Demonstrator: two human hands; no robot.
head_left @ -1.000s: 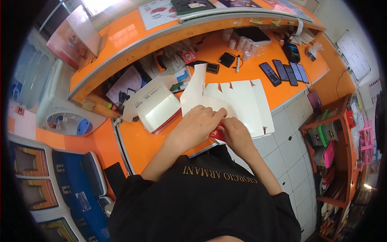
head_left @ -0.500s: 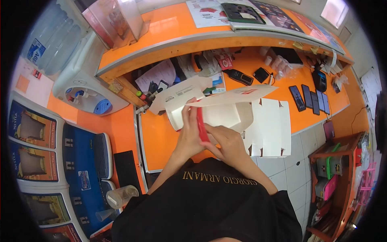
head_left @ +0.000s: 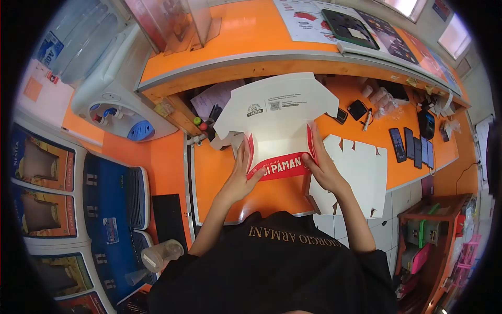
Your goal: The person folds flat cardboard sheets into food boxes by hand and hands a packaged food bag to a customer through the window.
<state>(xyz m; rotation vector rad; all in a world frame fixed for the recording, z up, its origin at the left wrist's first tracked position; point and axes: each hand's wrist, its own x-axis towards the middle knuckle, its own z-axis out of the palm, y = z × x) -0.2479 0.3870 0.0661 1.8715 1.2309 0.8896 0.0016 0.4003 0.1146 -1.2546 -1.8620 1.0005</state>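
Note:
A red and white cardboard box (head_left: 282, 168) with its white lid raised at the back is held between both hands over the orange desk. My left hand (head_left: 240, 175) grips its left side, the thumb on the red front wall. On the right side wall, my right hand (head_left: 325, 170) is closed with its thumb at the front corner. Inside, the box is white and holds nothing visible. Flat white cardboard blanks (head_left: 358, 175) with notched edges lie just right of the box. Part of another white box shows behind the left side of the held one.
Several phones (head_left: 413, 146) lie at the right of the desk, near a card terminal (head_left: 427, 124). A raised orange shelf (head_left: 240, 36) runs along the back. Left stands a water dispenser (head_left: 123, 99); an orange rack (head_left: 429, 220) is at the right.
The folded piece in my hands has become an upright box with its front facing me and its lid raised. My hands have moved apart to its two sides. The view has shifted.

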